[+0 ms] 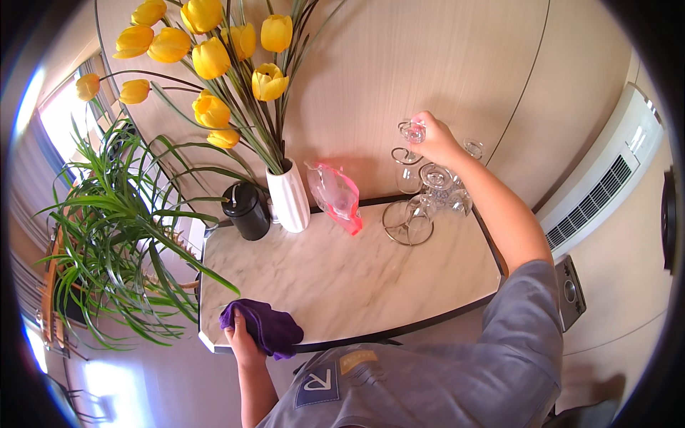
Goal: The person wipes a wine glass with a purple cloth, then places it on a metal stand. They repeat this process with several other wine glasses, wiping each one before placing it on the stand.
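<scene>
My left hand (245,342) grips a purple cloth (267,327) at the near left corner of the marble-patterned tabletop (342,278). At the back right, my right hand (434,140) has its fingers around a small clear glass piece (412,131), probably the foot of a glass, at the top of a metal wine glass rack (409,243). Several clear stemmed glasses (436,176) hang or stand at the rack below that hand; their exact arrangement is hard to tell. Left of the rack is a clear and pink plastic object (337,195), against the wall.
A white ribbed vase (289,200) with yellow tulips (211,58) stands at the back, beside a black lidded canister (247,214). A leafy green plant (123,230) reaches over the left edge. A white air conditioner (599,176) stands at the right.
</scene>
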Tool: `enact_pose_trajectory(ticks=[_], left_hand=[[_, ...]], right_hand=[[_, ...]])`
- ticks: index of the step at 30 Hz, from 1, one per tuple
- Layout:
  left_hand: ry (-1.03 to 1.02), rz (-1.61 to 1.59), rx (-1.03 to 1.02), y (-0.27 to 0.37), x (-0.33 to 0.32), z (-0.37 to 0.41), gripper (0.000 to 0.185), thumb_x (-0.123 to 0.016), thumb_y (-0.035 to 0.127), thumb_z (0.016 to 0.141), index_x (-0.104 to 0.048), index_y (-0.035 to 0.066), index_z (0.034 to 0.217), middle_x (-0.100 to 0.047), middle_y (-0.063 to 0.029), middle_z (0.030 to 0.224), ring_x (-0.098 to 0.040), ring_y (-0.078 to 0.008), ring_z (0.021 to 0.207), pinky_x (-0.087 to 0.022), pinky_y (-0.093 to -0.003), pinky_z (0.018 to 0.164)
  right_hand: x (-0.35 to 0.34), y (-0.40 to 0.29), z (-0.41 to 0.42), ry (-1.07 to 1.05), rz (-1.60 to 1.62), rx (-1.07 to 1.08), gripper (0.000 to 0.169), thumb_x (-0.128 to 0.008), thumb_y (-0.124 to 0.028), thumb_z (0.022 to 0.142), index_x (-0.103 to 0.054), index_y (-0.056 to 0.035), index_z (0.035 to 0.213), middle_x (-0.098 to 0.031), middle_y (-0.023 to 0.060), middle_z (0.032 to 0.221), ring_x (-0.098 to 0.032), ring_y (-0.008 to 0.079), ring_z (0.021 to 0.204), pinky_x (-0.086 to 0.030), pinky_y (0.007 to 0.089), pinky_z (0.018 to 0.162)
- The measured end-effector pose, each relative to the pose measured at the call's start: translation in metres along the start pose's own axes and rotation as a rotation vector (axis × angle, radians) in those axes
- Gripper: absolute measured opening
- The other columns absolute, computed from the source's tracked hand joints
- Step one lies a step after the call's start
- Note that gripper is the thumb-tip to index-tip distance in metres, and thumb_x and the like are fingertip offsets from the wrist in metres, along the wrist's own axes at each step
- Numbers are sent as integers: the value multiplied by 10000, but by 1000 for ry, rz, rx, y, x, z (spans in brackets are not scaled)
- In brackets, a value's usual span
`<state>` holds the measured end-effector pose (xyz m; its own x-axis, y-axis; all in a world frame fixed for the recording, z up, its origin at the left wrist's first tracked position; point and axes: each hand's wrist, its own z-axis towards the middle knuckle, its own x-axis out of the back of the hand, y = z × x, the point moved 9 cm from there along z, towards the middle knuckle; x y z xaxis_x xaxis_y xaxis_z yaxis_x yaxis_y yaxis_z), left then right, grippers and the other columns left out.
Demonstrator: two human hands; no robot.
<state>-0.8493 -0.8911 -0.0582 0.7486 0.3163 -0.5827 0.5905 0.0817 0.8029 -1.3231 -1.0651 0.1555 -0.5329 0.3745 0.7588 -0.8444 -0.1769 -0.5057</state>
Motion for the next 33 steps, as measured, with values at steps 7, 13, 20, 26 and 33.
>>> enact_pose_trajectory(ticks=[7, 13, 20, 26, 33], left_hand=[[-42, 15, -15, 0, 0, 3, 126, -495, 143, 907, -498, 27, 956, -610, -114, 850, -624, -230, 717, -547, -363, 622], [-29, -34, 18, 0, 14, 2, 111, -501, 140, 907, -501, 43, 962, -608, -100, 861, -622, -218, 741, -545, -356, 643], [-3, -71, 23, 7, 38, 1, 108, -514, 135, 903, -505, 41, 956, -607, -86, 870, -616, -202, 758, -537, -338, 673], [-20, -82, 24, 20, 47, -5, 126, -497, 128, 912, -523, 14, 958, -617, -108, 876, -619, -216, 766, -531, -339, 682], [-31, -96, 42, 24, 65, -9, 130, -497, 91, 898, -560, -12, 948, -629, -109, 873, -617, -205, 783, -515, -332, 721]], right_hand=[[-14, -19, -6, -136, -36, 58, 553, -687, -137, 669, -470, -53, 1170, -562, 187, 1066, -546, 284, 1019, -445, 358, 842], [-21, -21, -7, -124, -173, 24, 574, -678, -282, 700, -485, -24, 1176, -529, 190, 1143, -534, 296, 1046, -437, 361, 863], [-32, -17, -9, -214, -239, -76, 706, -664, -443, 734, -438, 24, 1213, -476, 216, 1233, -500, 301, 1117, -409, 361, 915], [-53, -7, -8, -298, -313, -199, 810, -589, -542, 770, -352, 56, 1262, -422, 218, 1299, -406, 307, 1220, -342, 359, 998], [-59, 14, 6, -287, -503, -248, 943, -600, -587, 729, -306, 117, 1283, -349, 288, 1328, -345, 342, 1261, -306, 380, 1026]])
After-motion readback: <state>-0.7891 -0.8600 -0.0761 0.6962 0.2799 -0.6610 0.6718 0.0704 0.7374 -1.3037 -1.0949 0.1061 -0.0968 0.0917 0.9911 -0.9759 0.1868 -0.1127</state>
